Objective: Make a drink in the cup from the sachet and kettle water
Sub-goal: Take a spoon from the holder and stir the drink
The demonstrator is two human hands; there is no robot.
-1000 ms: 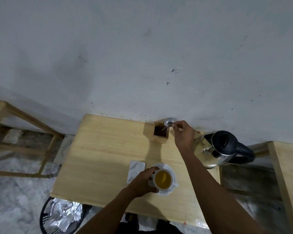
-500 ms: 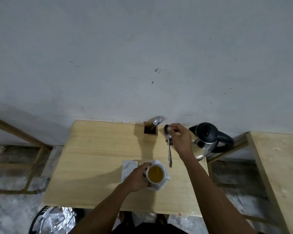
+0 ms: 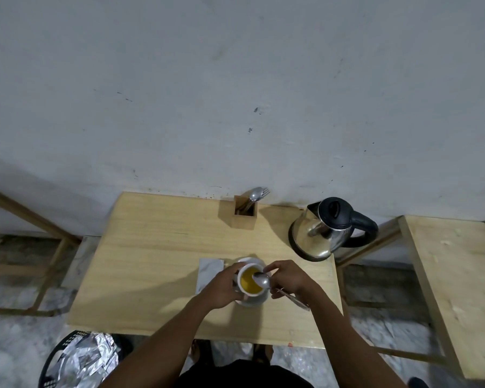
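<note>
A: Gripping the cup (image 3: 251, 284), the left hand (image 3: 221, 287) wraps its fingers around the cup's left wall; confirm the right-hand position.

B: Right hand (image 3: 290, 278) sits just right of the cup, fingers pinched on a spoon (image 3: 261, 280). Spoon bowl is over the yellow liquid at the cup's rim; the handle trails out past the palm, away from the cup. Whether the bowl touches the liquid cannot be determined from this angle.

A: Support under the cup?

B: Cup stands on a white saucer (image 3: 248, 261) on the wooden table (image 3: 151, 261). A pale flat packet (image 3: 209, 273), possibly the sachet, lies just left of the cup, partly under the left hand.

A: Clearance?

B: Kettle (image 3: 324, 233) stands behind and right of the cup, near the table's right edge. Cutlery holder (image 3: 244, 215) stands well behind the cup, at the wall. Bare tabletop extends left of the cup.
</note>
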